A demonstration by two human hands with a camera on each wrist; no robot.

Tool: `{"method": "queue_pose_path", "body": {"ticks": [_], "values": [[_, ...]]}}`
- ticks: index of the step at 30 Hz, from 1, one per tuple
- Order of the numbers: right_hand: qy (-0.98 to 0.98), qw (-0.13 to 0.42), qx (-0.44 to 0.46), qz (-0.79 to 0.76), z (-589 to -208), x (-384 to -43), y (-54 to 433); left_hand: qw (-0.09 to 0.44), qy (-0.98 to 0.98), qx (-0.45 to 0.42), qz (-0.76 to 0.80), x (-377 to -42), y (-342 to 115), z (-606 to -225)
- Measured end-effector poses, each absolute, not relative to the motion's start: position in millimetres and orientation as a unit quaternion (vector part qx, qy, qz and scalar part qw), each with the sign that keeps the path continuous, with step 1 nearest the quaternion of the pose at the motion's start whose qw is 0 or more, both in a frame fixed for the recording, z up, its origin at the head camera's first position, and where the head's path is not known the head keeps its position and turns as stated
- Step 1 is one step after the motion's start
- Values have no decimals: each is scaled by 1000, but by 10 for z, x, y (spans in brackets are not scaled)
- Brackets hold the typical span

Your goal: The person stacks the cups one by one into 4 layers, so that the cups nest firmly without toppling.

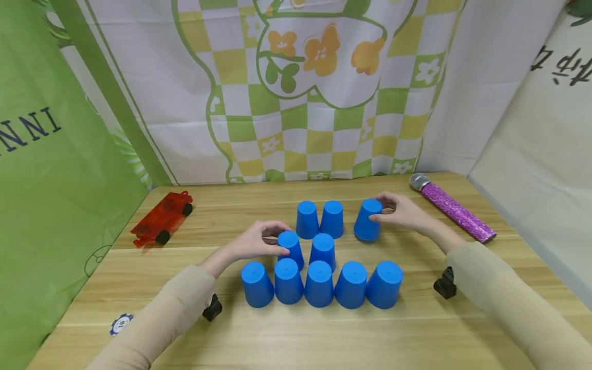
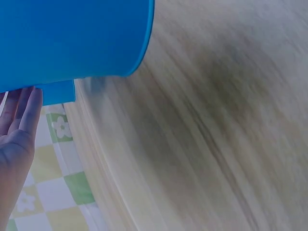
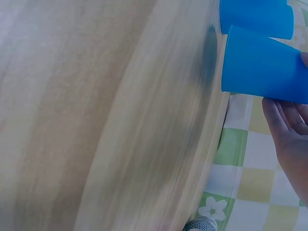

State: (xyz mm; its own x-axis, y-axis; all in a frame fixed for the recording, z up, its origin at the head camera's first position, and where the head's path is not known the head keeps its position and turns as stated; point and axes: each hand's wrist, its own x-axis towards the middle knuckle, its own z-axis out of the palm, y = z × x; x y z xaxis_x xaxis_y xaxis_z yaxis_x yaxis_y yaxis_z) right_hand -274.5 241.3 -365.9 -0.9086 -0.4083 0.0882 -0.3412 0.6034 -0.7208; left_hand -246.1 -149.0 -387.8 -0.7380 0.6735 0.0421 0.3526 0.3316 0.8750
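Blue upside-down cups stand in rows on the wooden table. My left hand [image 1: 259,240] grips a blue cup [image 1: 290,246] at the left of the middle row, thumb in front and fingers behind. Right beside that cup stands another blue cup [image 1: 322,251]. My right hand [image 1: 401,209] holds a slightly tilted blue cup [image 1: 368,222] by its side; in the right wrist view this cup [image 3: 262,67] shows just above the table. To its left are two back-row cups [image 1: 307,221]. Several more cups [image 1: 319,285] line up in front. A large blue cup [image 2: 72,38] partly hides the left fingers [image 2: 31,113].
A red translucent toy car [image 1: 164,218] lies at the back left of the table [image 1: 222,334]. A purple glittery microphone [image 1: 455,208] lies at the back right, beyond the right hand. Near the left sleeve is a poker chip [image 1: 121,324]. A patterned curtain [image 1: 319,139] hangs behind.
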Motion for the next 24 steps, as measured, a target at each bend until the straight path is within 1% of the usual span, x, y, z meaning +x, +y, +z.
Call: {"method": "queue_pose_path", "body": {"ticks": [7, 20, 23, 24], "values": [[892, 42, -223, -391, -3720, -2828, 2337, 149, 810, 301, 481, -2452, -1605, -3814], [887, 44, -232, -396, -3789, -2870, 2251, 102, 828, 258, 487, -2529, -1891, -3820], [884, 40, -238, -400, -3803, -2869, 2235, 89, 833, 248, 487, -2548, -1925, -3805], [884, 28, -242, -400, -3820, -2871, 2230, 85, 834, 245, 487, -2555, -1934, -3803]]}}
